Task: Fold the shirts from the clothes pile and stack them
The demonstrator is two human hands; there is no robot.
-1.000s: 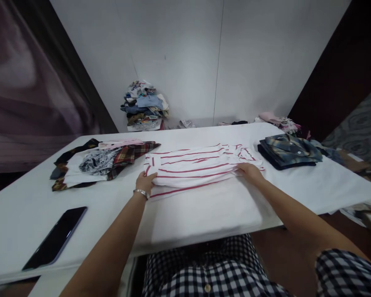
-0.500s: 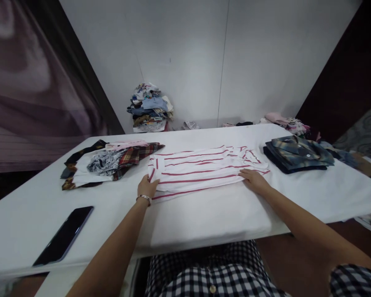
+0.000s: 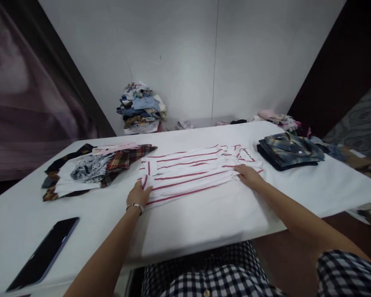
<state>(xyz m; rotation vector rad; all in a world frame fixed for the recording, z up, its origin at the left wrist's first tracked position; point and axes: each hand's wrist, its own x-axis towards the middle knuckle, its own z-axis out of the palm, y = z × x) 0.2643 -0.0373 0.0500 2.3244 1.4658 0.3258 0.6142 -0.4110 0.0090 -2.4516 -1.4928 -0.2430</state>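
A white shirt with red stripes [image 3: 188,167] lies folded lengthwise on the table in front of me, its collar end to the right. My left hand [image 3: 138,194] pinches the near left corner of the shirt, with the thumb on top and the fingertips hidden at the cloth's edge. At the near edge by the collar end, my right hand [image 3: 249,176] is closed on the fabric, its fingers partly tucked into it.
A loose heap of clothes [image 3: 92,169] lies on the left of the white-covered table [image 3: 185,231]. Folded dark plaid shirts [image 3: 292,150] are stacked at the right. A phone [image 3: 45,251] rests near the front left edge. Behind the table rises a tall clothes pile [image 3: 142,108].
The near long edge of the shirt has shifted slightly by my right hand, which stays on it. My left hand keeps its corner. The whole view has turned a little.
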